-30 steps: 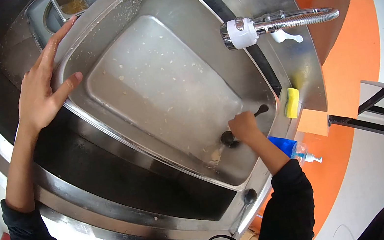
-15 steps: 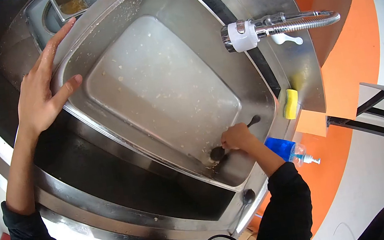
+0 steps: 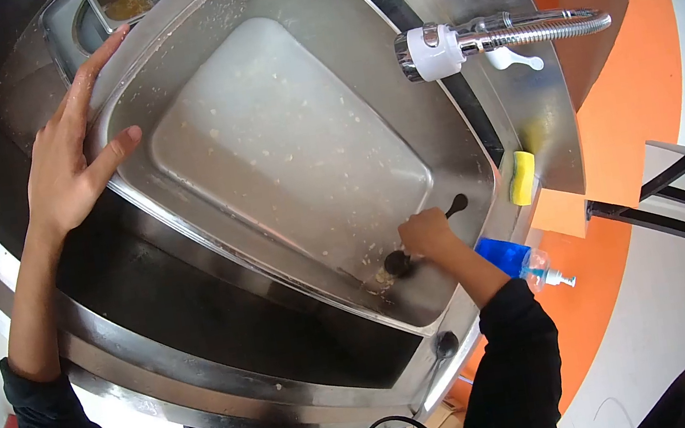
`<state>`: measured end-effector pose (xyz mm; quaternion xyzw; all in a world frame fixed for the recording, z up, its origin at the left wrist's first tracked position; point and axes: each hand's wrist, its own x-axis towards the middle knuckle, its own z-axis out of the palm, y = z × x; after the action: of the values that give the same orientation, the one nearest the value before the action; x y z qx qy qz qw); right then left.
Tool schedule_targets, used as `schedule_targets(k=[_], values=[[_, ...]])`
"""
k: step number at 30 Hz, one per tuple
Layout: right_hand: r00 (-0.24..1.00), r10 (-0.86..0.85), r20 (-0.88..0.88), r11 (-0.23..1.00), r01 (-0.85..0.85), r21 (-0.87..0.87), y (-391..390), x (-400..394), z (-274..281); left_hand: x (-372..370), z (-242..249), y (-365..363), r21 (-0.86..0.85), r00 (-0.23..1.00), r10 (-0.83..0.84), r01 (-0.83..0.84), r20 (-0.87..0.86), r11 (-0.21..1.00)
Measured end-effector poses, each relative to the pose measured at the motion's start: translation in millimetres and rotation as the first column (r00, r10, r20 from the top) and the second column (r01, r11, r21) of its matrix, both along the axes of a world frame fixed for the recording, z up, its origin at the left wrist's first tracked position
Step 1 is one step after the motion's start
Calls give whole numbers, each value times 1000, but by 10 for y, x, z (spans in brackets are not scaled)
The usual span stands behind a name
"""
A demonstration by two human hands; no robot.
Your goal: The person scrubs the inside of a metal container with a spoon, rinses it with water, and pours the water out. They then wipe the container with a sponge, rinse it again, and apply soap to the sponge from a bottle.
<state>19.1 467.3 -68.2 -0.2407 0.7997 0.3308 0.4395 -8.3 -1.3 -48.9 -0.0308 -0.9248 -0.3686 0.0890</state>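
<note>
A large rectangular metal pan (image 3: 285, 125) fills the middle of the view, its bottom wet and dotted with pale food scraps. At its left corner, my left hand (image 3: 63, 171) holds the rim; the thumb crosses over the edge and the fingers stretch along the outside. My right hand (image 3: 429, 235) is closed around the middle of a dark spoon (image 3: 398, 264) low in the near right corner. Its round bowl lies beside a small heap of scraps (image 3: 382, 281), and the handle's end sticks out past my hand. My fingertips there are hidden.
A tap with a spring hose (image 3: 433, 51) reaches over the pan's right side. On the right ledge are a yellow sponge (image 3: 522, 178) and a blue pump bottle (image 3: 506, 258). Another spoon (image 3: 445, 346) rests on the front ledge. Small metal containers (image 3: 127, 5) stand at the upper left.
My right hand and the spoon have shifted slightly up and right in view, drawing the bowl a little away from the scraps. My left hand stays at the rim. The view has shifted slightly.
</note>
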Motion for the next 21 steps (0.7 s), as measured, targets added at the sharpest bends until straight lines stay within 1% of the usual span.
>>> schedule_targets(k=[2,5,8,11,14,15,17,18,20,21], values=[[996,-31,-83,999,32,5,115,-151,-71,-11,-10,-1,5,1000,1,-1,-29,1000],[995,93,-35,994,-94,-47,-110,119,-63,0,35,-17,11,999,0,0,39,1000],[998,-41,-41,999,40,-18,0,-121,-26,-3,-13,-16,-21,999,-7,6,-38,1000],[1000,-3,7,1000,3,-20,8,75,-113,-2,-43,-39,-24,1000,-9,8,-25,1000],[998,-46,50,999,45,21,-152,0,-13,9,46,-44,48,992,-40,35,118,998],[999,-44,32,999,43,29,-96,-100,-6,-1,46,-44,45,995,-39,35,96,998],[999,-14,51,999,12,39,-80,19,-24,3,34,-37,40,997,-37,35,64,999],[998,0,60,999,-2,43,-92,109,-32,4,54,-37,49,994,-40,35,97,998],[999,-48,21,999,48,5,-88,109,-65,3,108,-39,69,986,-47,36,161,997],[997,-76,9,997,76,4,-5,-5,-12,8,91,-22,61,989,-52,44,138,997]])
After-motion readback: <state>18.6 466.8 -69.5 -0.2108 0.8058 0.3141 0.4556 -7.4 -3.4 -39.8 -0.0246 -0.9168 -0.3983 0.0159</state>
